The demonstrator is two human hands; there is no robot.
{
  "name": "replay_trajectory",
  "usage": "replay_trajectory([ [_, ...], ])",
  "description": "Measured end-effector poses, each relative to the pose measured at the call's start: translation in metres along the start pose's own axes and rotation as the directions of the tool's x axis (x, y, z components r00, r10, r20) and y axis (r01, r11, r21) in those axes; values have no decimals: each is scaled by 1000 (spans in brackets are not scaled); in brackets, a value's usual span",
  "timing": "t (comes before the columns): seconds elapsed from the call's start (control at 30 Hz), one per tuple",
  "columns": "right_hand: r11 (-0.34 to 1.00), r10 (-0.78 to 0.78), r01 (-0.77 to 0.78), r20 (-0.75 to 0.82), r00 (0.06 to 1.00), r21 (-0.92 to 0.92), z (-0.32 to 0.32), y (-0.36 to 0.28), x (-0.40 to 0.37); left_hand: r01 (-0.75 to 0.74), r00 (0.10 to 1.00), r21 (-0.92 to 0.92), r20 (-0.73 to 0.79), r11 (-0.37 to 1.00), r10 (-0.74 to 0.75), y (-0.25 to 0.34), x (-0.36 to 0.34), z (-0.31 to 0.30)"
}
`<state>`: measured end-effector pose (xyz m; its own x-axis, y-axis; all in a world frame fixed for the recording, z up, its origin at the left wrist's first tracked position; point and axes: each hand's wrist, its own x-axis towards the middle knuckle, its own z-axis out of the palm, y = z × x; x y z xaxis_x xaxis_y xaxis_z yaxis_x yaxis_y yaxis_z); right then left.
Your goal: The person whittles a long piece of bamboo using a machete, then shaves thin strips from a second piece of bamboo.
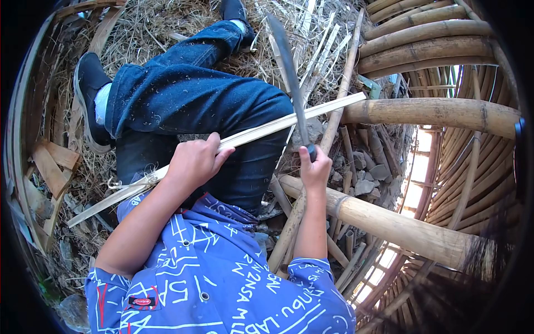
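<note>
Left hand: closed tight around the bamboo strip, thumb on top, over the lap.
Bamboo strip: long, thin and pale; lying slanted across the legs, low end by the left side, high end out to the right near a fat pole.
Right hand: closed in a fist around the knife handle, just right of the knee.
Knife: long dark blade pointing up and away from the body; crossing over the strip right beside the right hand; cannot tell how deep the edge bites.
Legs: blue jeans, bent and stretched out over the ground, black shoes at the far end.
Shirt: blue with white writing all over.
Ground: dirt covered with dry straw and thin bamboo shavings, messy and pale brown.
Stones: small grey lumps on the ground, between the two fat poles.
Fat poles: one thick bamboo pole lying low under the right arm, a second pole higher up on the right.
Thin sticks: many split bamboo pieces spread behind the knife.
Wood bits: short flat scraps on the left edge.
Place: ringed by bent bamboo hoops stacked on the right side, bright sun coming through the gaps.
</note>
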<state>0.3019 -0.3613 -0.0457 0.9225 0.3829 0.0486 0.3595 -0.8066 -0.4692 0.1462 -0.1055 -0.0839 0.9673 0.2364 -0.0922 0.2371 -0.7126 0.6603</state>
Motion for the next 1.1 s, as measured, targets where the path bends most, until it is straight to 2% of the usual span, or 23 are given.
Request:
replay_trajectory([
  [0.1,1000,-6,6,-62,998,8,-2,13,8,4,1000,-6,4,1000,-4,0,1,1],
  [0.17,998,51,-48,-67,996,44,-1,20,9,9,1000,-10,6,1000,-9,0,1,2],
  [0.23,999,11,-8,-83,997,36,2,10,7,-1,1000,-16,-1,1000,1,-2,1,2],
  [0.37,998,-3,3,-2,1000,59,14,-12,-7,5,1000,-4,6,1000,-5,-2,0,2],
  [0.43,994,-108,109,10,994,-17,18,-21,-10,-14,1000,-10,-16,1000,14,-2,0,2],
  [0.6,997,-16,14,-28,999,-77,0,-3,11,0,1000,-10,-2,1000,0,0,0,0],
  [0.7,999,41,-41,-154,987,0,-12,24,35,0,1000,-13,-4,1000,0,0,1,1],
  [0.8,998,58,-54,-167,984,31,-15,41,47,-5,1000,-21,-11,1000,4,0,0,2],
  [0.9,999,-6,12,-151,989,40,-8,35,40,9,1000,-21,-9,1000,-9,-1,1,2],
  [0.97,996,-6,10,-39,999,94,-2,14,26,13,1000,-22,5,1000,-13,-2,0,2],
  [1.03,995,-89,90,-14,996,47,7,-1,18,10,1000,-27,18,1000,-9,-2,1,1],
  [1.07,992,-125,125,-18,992,-33,10,2,18,4,1000,-25,25,1000,-4,-2,2,0],
  [1.1,993,-117,116,-22,993,-31,9,3,20,7,1000,-19,22,1000,-6,-2,2,0],
])
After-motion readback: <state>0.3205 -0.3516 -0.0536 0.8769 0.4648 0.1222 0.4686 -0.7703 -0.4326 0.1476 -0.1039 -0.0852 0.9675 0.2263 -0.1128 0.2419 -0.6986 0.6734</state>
